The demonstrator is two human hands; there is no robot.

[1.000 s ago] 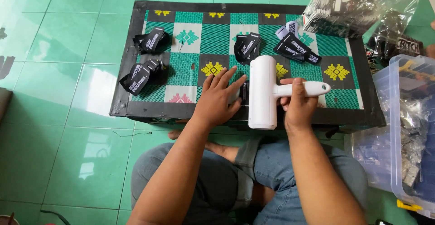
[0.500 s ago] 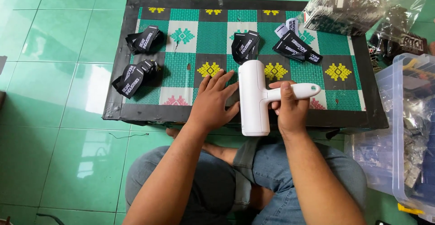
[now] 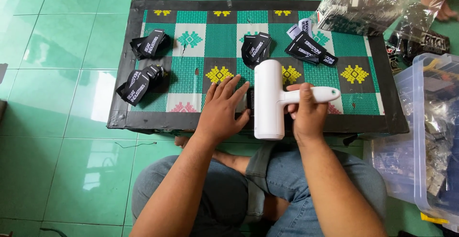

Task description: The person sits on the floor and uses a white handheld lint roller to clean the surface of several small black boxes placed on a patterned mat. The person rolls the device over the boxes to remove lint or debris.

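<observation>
White roller [image 3: 268, 98] has edged toward us; our right hand [image 3: 306, 113] grips its handle (left hand [image 3: 222, 108] flat, holding nothing) on the counter [image 3: 143, 117].

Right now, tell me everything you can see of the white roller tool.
The white roller tool looks like smooth plastic: a thick cylinder lying lengthwise toward the person, with a slimmer handle sticking out sideways that ends in a small greenish spot. The right hand grips the handle. The cylinder rests on the patterned tabletop near its front edge, over a small black piece. The left hand lies flat right beside it, its fingertips close to the cylinder.
</observation>
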